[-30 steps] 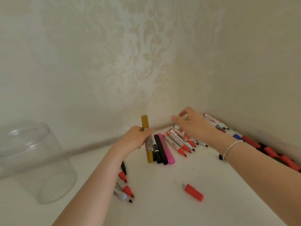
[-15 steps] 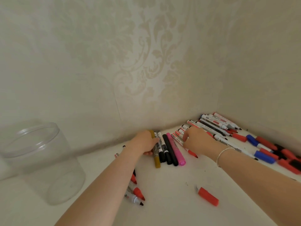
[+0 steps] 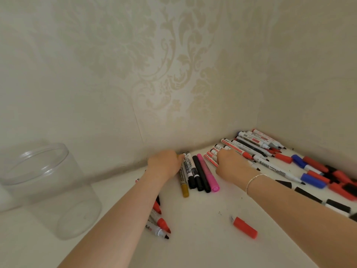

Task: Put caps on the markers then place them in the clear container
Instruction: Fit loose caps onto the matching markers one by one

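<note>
A clear container [image 3: 50, 190] stands open and upright at the left. My left hand [image 3: 166, 163] lies on the tabletop with curled fingers over the far end of a gold marker [image 3: 184, 185], which rests flat beside black markers [image 3: 199, 175] and a pink marker [image 3: 207, 175]. My right hand [image 3: 231, 164] reaches into a row of white uncapped markers [image 3: 211, 154], fingers curled down on them. More uncapped markers [image 3: 257, 143] fill the far corner. A loose red cap [image 3: 245, 227] lies in front.
Several uncapped markers [image 3: 160, 223] lie partly under my left forearm. Blue caps [image 3: 313, 180], red caps [image 3: 340, 176] and black caps [image 3: 307, 194] are scattered at the right. Patterned walls close in the table behind and on the right.
My left hand brought the upright gold marker down flat next to the black ones. My right hand dropped from the air onto the row of white markers.
</note>
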Tool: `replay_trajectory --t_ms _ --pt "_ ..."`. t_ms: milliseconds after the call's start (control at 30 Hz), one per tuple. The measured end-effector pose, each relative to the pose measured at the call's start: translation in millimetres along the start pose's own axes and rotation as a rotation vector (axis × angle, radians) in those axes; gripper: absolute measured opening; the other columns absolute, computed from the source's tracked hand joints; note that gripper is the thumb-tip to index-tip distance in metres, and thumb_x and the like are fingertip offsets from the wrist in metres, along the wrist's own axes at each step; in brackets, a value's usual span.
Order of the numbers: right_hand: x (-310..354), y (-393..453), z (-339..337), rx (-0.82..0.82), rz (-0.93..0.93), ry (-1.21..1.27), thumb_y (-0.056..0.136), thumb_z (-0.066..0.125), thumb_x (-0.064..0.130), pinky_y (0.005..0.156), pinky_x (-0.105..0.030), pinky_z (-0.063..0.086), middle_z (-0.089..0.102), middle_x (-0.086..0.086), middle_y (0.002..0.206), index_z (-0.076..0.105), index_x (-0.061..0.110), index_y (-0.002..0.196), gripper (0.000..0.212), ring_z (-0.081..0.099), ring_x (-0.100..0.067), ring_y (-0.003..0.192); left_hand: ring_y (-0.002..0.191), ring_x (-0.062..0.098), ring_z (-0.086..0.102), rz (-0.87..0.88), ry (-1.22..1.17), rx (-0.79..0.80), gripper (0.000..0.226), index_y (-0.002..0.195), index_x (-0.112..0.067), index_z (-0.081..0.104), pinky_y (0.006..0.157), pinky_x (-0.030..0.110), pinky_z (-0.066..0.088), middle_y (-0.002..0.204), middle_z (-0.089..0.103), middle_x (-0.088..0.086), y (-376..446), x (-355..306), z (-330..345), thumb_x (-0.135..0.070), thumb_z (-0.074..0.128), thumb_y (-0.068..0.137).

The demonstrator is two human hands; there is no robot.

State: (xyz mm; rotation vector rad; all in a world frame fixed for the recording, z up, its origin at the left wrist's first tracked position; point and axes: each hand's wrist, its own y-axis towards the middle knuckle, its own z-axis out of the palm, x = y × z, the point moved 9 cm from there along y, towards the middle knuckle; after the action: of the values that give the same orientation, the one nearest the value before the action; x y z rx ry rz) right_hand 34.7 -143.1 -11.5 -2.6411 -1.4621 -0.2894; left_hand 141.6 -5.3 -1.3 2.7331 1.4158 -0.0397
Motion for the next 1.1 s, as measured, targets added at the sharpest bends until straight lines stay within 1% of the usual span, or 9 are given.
replay_trajectory --t_ms 133,200,267,400,533,733,833,933,1100 --pt "-7.8 -1.3 -11.5 0.002 0.006 0.147 0.080 0.064 0.013 0.044 -0.024 0.030 0.040 -0.001 0.063 0.033 0.016 0.062 0.036 0.040 -0.012 0.052 0.081 0.025 0.059 0.155 -0.154 -0.066 0.039 0.076 -0.016 0.054 0.066 0.030 0.040 0.080 0.061 0.001 -16.0 -32.3 -29.5 -0.047 0.042 0.097" --pt "-20.8 -2.9 -32.8 -0.014 0.029 0.276 0.078 0.067 0.017 0.044 -0.023 0.029 0.042 -0.002 0.060 0.039 0.013 0.060 0.034 0.039 -0.013 0.051 0.074 0.017 0.058 0.312 -0.378 0.093 0.027 0.073 -0.020 0.061 0.066 0.029 0.043 0.072 0.059 -0.006 -36.1 -58.8 -31.8 -0.040 0.058 0.091" --pt "-40.9 -6.1 -54.0 -0.016 0.098 0.448 0.078 0.067 0.022 0.047 -0.023 0.033 0.051 -0.004 0.063 0.050 0.010 0.062 0.026 0.045 -0.016 0.052 0.081 0.008 0.062 0.490 -0.493 0.320 0.009 0.087 -0.022 0.071 0.076 0.025 0.050 0.084 0.067 -0.010 -69.9 -89.8 -27.3 -0.030 0.071 0.084" --pt "-70.7 -15.3 -67.1 0.005 0.202 0.966 0.078 0.065 0.013 0.045 -0.022 0.037 0.054 -0.012 0.061 0.061 0.003 0.073 0.012 0.044 -0.018 0.047 0.107 -0.001 0.050 0.713 -0.245 0.548 0.039 0.116 -0.037 0.064 0.095 0.018 0.040 0.117 0.055 -0.017 -117.9 -131.4 6.3 -0.031 0.075 0.079" --pt "-70.3 -26.5 -62.7 0.041 0.212 1.286 0.084 0.057 0.009 0.041 -0.022 0.032 0.047 -0.008 0.061 0.054 0.007 0.071 0.013 0.038 -0.016 0.046 0.102 0.007 0.053 0.766 -0.185 0.498 0.028 0.107 -0.028 0.069 0.094 0.026 0.044 0.107 0.055 -0.009 -119.5 -154.3 21.9 -0.028 0.075 0.079" --pt "-77.5 -40.9 -82.9 -0.122 0.226 1.752 0.084 0.042 0.009 0.046 -0.025 0.033 0.048 -0.007 0.053 0.038 0.013 0.061 0.024 0.039 -0.017 0.043 0.079 0.004 0.061 0.484 -0.913 0.264 0.019 0.106 -0.017 0.067 0.081 0.022 0.048 0.087 0.067 -0.005 -73.0 -140.8 -18.2 -0.027 0.063 0.091" --pt "-78.4 -45.5 -95.9 -0.171 0.174 1.952 0.083 0.041 0.008 0.045 -0.024 0.037 0.048 -0.007 0.053 0.036 0.013 0.061 0.023 0.040 -0.017 0.044 0.070 0.008 0.059 0.192 -1.435 0.324 0.023 0.118 -0.021 0.061 0.072 0.021 0.049 0.079 0.062 0.000 -60.0 -125.1 -22.6 -0.015 0.052 0.097" --pt "-66.2 -50.9 -102.6 -0.131 0.066 1.953 0.083 0.041 0.005 0.044 -0.021 0.039 0.049 -0.006 0.056 0.040 0.012 0.063 0.021 0.041 -0.016 0.045 0.072 0.015 0.063 -0.036 -1.939 0.420 0.016 0.107 -0.014 0.064 0.076 0.028 0.052 0.080 0.066 0.005 -58.3 -119.6 -20.3 -0.013 0.054 0.095" --pt "-48.9 -55.9 -110.0 -0.132 -0.126 1.851 0.083 0.041 0.001 0.051 -0.024 0.044 0.058 -0.006 0.063 0.051 0.008 0.070 0.018 0.051 -0.017 0.050 0.074 0.018 0.066 -0.195 -2.203 0.444 0.021 0.078 -0.002 0.072 0.075 0.027 0.055 0.082 0.070 0.011 -62.2 -117.4 -18.7 -0.013 0.060 0.091"
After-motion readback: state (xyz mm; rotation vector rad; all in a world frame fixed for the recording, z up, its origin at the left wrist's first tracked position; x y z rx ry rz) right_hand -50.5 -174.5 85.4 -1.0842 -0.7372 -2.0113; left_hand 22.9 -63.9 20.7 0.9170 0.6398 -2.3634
